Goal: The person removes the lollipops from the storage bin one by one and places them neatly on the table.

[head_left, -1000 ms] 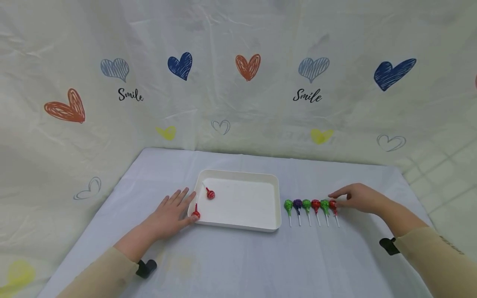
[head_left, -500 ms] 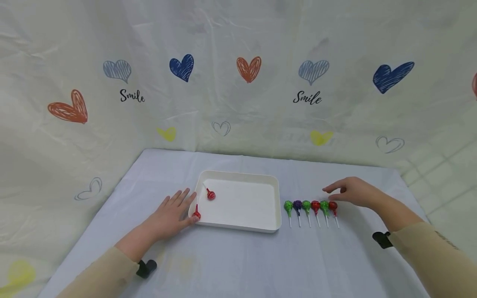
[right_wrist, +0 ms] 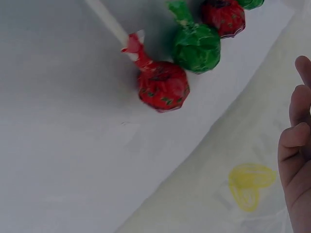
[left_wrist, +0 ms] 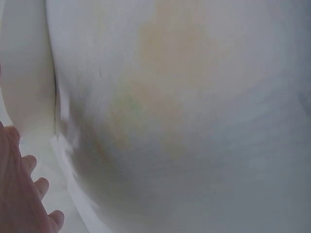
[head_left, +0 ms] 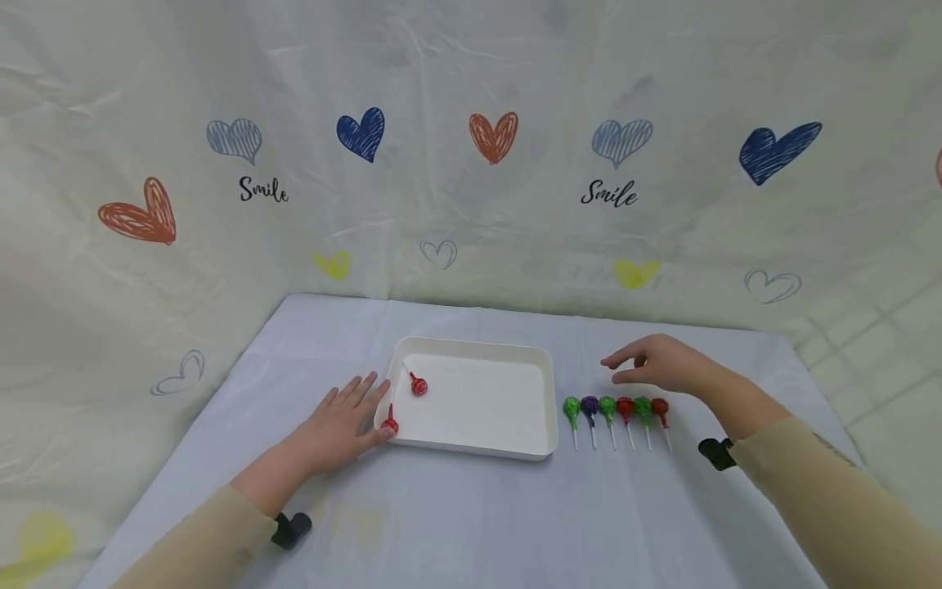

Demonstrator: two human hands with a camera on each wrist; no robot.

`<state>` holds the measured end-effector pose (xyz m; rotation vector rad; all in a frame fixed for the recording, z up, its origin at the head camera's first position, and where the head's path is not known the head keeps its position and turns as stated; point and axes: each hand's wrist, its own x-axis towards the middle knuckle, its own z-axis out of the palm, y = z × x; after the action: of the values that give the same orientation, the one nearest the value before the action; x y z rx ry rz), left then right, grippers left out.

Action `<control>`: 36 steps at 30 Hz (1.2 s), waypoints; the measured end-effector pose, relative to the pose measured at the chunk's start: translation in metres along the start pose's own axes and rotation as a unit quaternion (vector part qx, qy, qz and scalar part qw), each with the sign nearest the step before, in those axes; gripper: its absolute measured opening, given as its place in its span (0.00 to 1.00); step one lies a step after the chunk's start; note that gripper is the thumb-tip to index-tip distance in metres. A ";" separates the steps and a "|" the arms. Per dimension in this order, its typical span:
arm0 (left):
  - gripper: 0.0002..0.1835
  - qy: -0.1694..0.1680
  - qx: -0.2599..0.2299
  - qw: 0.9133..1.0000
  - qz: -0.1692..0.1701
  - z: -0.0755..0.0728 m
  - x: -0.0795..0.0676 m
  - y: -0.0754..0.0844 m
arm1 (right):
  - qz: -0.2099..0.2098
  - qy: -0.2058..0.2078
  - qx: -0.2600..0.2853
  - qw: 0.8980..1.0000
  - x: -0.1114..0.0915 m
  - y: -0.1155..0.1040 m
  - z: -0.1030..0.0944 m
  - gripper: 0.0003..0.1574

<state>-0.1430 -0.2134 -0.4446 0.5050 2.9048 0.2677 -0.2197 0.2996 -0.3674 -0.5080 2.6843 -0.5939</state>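
Observation:
My left hand (head_left: pixel 334 429) lies with spread fingers at the left rim of a white tray (head_left: pixel 471 448), its thumb by the near left corner. Inside the tray are two red-wrapped lollipops: one lollipop (head_left: pixel 419 385) toward the back left and another lollipop (head_left: pixel 390 424) in the near left corner, beside the thumb. To the tray's right stands a row of lollipops, sticks toward me, from a green lollipop (head_left: pixel 571 406) to a red lollipop (right_wrist: pixel 164 87) at the right end. Above and behind that row hovers my right hand (head_left: pixel 666 364), holding nothing, its index finger and thumb apart.
A white cloth (head_left: pixel 471 523) covers the table. Behind it hangs a pale curtain (head_left: pixel 515 237) printed with hearts and the word Smile. Dark straps with small devices sit at both wrists, such as the left device (head_left: pixel 292 530).
My right hand has left the red lollipop at the row's right end, lifting and moving left toward the tray. The lollipops stay in their row. My left hand has not moved.

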 end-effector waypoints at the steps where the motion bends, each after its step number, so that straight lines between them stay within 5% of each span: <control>1: 0.51 -0.002 -0.001 1.000 -0.001 0.000 0.000 0.000 | -0.006 0.001 -0.001 1.000 0.002 -0.003 0.000 0.28; 36: 0.49 0.000 -0.017 1.000 -0.003 0.001 0.000 0.001 | -0.141 -0.067 -0.037 0.987 0.103 -0.130 0.041 0.21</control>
<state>-0.1428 -0.2125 -0.4449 0.4901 2.8949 0.3163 -0.2590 0.1338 -0.3686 -0.9242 2.5332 -0.5141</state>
